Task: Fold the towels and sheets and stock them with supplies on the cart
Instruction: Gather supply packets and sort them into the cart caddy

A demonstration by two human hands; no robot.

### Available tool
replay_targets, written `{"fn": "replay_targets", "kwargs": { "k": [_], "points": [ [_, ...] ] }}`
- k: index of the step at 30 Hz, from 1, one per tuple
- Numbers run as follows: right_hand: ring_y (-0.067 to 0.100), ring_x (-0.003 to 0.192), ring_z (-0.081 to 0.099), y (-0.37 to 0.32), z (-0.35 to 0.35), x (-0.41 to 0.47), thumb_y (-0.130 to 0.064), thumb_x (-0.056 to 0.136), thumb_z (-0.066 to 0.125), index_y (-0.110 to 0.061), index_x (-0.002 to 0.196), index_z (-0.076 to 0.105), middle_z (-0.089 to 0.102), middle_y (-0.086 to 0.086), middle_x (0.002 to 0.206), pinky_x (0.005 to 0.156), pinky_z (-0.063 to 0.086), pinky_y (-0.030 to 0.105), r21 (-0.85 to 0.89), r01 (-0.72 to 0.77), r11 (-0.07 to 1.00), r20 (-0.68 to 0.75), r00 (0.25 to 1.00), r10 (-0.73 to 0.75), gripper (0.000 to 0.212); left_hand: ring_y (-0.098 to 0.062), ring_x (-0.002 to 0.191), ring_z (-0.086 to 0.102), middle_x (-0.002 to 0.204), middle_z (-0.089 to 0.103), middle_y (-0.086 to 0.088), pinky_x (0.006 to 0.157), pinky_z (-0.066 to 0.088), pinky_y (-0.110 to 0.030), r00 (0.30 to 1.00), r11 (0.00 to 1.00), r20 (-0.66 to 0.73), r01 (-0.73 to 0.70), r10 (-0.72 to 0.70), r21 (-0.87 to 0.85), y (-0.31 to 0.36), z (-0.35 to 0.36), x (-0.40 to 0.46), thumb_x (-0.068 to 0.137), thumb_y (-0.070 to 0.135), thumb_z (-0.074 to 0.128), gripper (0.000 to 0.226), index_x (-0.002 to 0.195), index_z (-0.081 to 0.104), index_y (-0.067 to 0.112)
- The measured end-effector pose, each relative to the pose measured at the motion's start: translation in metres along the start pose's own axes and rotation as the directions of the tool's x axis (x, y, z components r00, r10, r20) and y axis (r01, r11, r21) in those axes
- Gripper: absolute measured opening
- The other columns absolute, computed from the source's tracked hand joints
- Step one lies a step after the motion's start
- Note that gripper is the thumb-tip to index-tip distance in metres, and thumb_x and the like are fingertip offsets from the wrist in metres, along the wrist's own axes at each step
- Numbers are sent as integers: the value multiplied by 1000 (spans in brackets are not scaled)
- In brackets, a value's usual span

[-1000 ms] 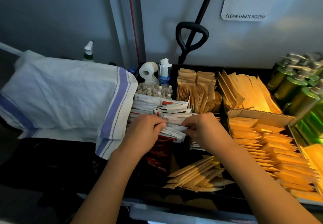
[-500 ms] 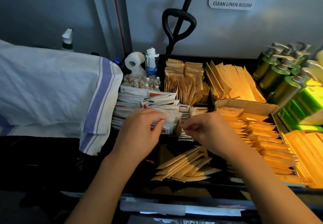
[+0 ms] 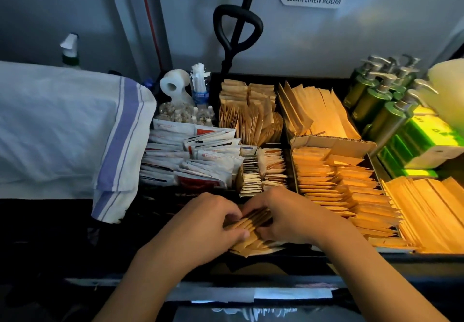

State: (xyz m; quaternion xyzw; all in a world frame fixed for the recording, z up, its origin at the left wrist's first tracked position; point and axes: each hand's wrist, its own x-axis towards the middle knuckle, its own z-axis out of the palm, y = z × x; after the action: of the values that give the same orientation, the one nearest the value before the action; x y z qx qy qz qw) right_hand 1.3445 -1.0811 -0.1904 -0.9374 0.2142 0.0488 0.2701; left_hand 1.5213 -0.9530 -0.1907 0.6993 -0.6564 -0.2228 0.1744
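Both forearms reach forward over cart tray (image 3: 251, 77), palms down. Left hand (image 3: 206, 223) and right hand (image 3: 293, 215) meet at near compartment, fingers curled, each grasping the same brown packets (image 3: 251, 223) from opposite ends. Folded towel (image 3: 62, 126) lies left of tray.

Dim bluish left, warm yellow glow from right; wide-angle bending at edges
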Motion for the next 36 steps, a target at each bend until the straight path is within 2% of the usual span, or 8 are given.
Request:
{"fn": "replay_targets", "kwargs": {
  "k": [3,6,13,17,26,28,33,36],
  "points": [
    [7,93,64,-1,3,6,-20,83,72,-33,119,73,75,-11,103,81,55,29,-75,19,997,-9,1000,-20,38,3,88,61,100,67,25,80,57,-28,999,997,19,34,-35,63,5,5,-1,81,59,75,43,120,70,41],
    [15,89,66,0,8,8,-23,86,68,-27,113,74,76,-6,98,80,55,38,-112,66,992,-27,997,-70,27,0,91,61,105,67,23,81,58,-29,998,994,-7,58,-58,90,9,7,-2,84,49,74,40,123,69,41],
    [16,92,67,3,0,-4,-28,91,64,-32,116,71,75,-8,102,76,54,38,-193,140,971,-135,977,-168,26,-3,94,60,104,65,23,82,57,-29,991,985,-103,95,-81,142,17,4,-4,79,44,79,42,119,65,45],
    [20,93,68,6,-12,-10,-30,96,58,-32,118,72,76,-6,104,75,53,37,-233,127,964,-208,962,-177,26,-6,88,61,99,65,20,73,56,-28,983,977,-150,128,-103,172,24,8,-2,79,37,75,43,119,61,44],
    [16,108,65,12,-1,-6,-16,83,67,-32,126,67,72,-7,116,91,55,37,-194,79,978,-95,990,-99,45,-7,97,61,110,66,17,81,58,-32,971,951,-128,227,-204,209,26,25,-2,81,36,74,47,126,61,42],
    [21,111,64,16,2,-1,-14,85,66,-30,124,68,72,-3,118,93,54,40,-236,57,970,-74,994,-76,42,-8,93,63,105,67,15,79,59,-34,966,948,-143,240,-213,210,25,25,-4,81,34,73,42,121,64,41],
    [23,103,65,19,4,3,-23,92,58,-31,113,66,72,-5,108,82,54,40,-318,72,945,-70,993,-99,23,-14,85,65,94,68,9,69,55,-33,968,948,-164,226,-192,223,29,23,-8,85,27,64,28,111,67,36],
    [20,98,64,20,1,-2,-26,88,58,-32,106,61,70,-8,105,75,52,36,-333,90,939,-119,983,-136,20,-13,87,63,97,66,10,72,55,-34,966,952,-197,213,-170,222,31,23,-11,86,27,60,29,113,65,35]
  ]
}}
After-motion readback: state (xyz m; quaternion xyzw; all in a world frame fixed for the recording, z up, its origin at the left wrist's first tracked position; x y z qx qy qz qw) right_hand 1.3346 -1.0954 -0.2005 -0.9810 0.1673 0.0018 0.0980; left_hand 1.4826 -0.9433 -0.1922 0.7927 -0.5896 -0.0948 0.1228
